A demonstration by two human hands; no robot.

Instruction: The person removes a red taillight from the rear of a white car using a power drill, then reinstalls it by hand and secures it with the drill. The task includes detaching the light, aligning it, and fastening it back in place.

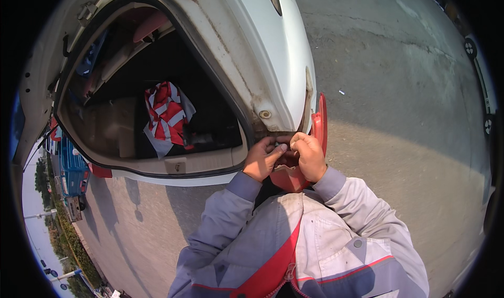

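We are seeing only one thing like a package: a tan cardboard box [113,125] lying on the floor of the open car boot [173,167], on its left side, just beside a red and white striped cloth [167,114]. We are seeing no labels, signs or screens anywhere else.

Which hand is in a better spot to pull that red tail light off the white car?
Probably the right hand: it sits on top of the red tail light, by its outer edge. The left hand pinches something small beside the car body, so it looks busy.
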